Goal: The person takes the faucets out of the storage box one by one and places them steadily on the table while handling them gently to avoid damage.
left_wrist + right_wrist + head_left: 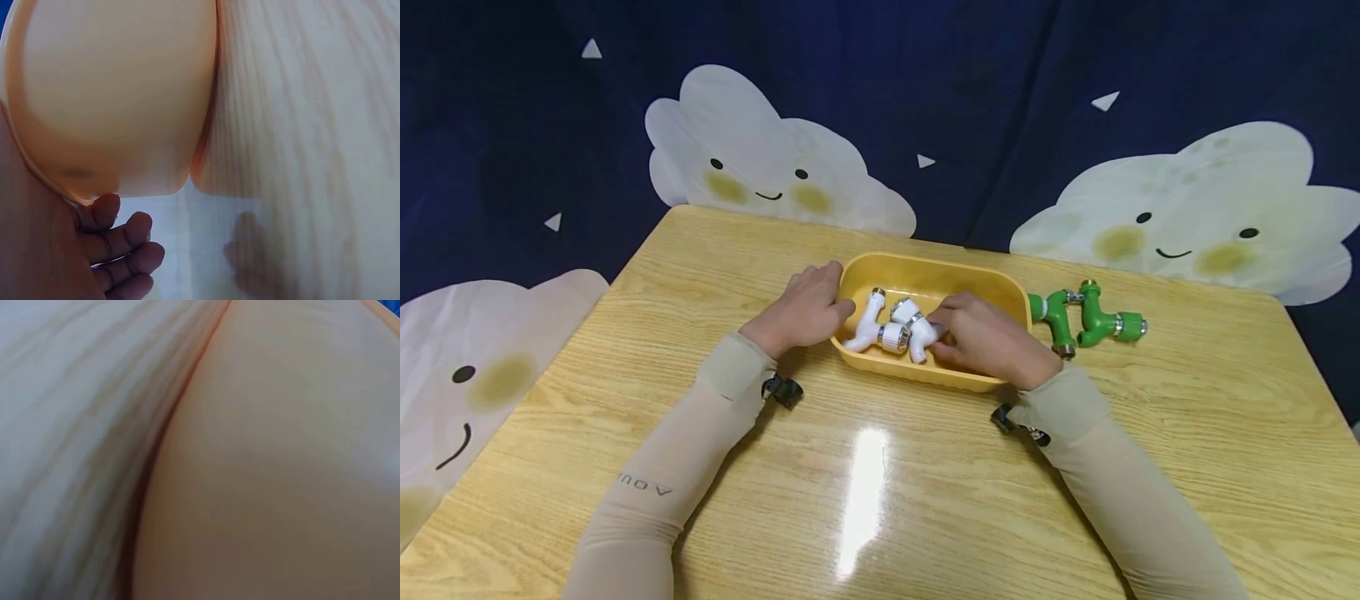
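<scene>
In the head view, my yellow basin (970,283) sits on the desk (775,508), a little above the centre of the frame. My left grip (808,304) is at the basin's left end, thumb and fingers closed over the rim. My right grip (988,337) is down inside the basin, and I judge it clamped on the near end of the right-hand white tap (921,332), though my fingertips there are partly hidden. The left-hand white tap (867,329) lies in the left half of the basin, its knob close against its neighbour. As I judge it, the white pair is placed in the basin, while the one I hold is not yet let go. Right of the basin lie the inner green tap (1058,321) and the outer green tap (1097,321), both outside it; I cannot tell whether those are left to handle or finished with.

The left wrist view gives me what the head view hides: the basin's smooth outer wall at upper left and, at lower left, my curled fingers (137,228), the topmost against its edge.

The right wrist view shows only outer wall and wood grain, with neither taps nor my right grip.
</scene>
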A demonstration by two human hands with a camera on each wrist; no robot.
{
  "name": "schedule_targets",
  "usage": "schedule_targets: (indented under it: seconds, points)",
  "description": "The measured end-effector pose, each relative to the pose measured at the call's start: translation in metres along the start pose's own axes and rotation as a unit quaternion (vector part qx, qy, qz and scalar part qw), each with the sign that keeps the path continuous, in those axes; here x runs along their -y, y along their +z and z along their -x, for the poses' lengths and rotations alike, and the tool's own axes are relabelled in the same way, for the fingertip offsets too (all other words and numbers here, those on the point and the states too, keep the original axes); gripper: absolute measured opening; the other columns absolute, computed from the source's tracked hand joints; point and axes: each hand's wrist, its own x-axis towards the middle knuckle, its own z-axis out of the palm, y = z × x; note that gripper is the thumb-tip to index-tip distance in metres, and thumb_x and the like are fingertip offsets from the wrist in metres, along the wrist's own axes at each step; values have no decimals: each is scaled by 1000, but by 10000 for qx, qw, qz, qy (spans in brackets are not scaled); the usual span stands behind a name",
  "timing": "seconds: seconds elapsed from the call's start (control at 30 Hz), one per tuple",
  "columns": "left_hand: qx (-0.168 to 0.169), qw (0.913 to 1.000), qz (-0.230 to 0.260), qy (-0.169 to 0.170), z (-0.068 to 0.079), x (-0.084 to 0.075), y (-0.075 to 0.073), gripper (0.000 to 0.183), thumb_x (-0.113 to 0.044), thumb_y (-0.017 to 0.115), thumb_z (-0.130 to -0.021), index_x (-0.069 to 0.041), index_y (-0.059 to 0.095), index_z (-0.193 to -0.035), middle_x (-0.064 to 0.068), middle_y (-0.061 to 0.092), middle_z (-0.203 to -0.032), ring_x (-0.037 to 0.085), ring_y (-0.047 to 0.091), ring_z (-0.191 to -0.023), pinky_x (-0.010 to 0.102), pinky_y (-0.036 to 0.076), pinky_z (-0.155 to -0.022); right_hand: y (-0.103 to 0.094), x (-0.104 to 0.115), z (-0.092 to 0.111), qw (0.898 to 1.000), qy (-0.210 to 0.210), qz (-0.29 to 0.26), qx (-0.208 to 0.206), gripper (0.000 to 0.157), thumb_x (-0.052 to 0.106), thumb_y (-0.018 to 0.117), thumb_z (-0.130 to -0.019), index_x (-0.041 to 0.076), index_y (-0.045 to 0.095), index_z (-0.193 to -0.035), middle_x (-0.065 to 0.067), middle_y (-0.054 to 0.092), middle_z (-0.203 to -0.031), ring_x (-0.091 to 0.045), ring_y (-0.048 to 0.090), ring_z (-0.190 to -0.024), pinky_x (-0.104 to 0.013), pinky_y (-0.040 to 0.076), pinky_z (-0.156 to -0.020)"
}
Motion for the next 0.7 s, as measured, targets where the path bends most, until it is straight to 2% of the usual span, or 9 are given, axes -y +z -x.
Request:
schedule_targets:
  seconds: [0.23, 0.7]
  points:
    - [21, 10000, 1, -8, 0, 0, 0, 27, -31, 43, -96, -6, 48, -106, 10, 46, -89, 30, 43, -89, 37, 30, -81, 0, 1, 0, 10000, 29, 15, 28, 29, 25, 73, -93, 5, 76, -114, -9, 73, -107, -23, 64, -97, -38, 54, -90]
    - [13, 10000, -24, -16, 1, -2, -1, 29, -31, 44, -97, -5, 48, -108, 10, 45, -89, 30, 42, -89, 36, 30, -80, 0, 1, 1, 10000, 47, -3, 27, 31, 26, 75, -93, 5, 76, -114, -9, 73, -108, -23, 64, -98, -39, 55, -91]
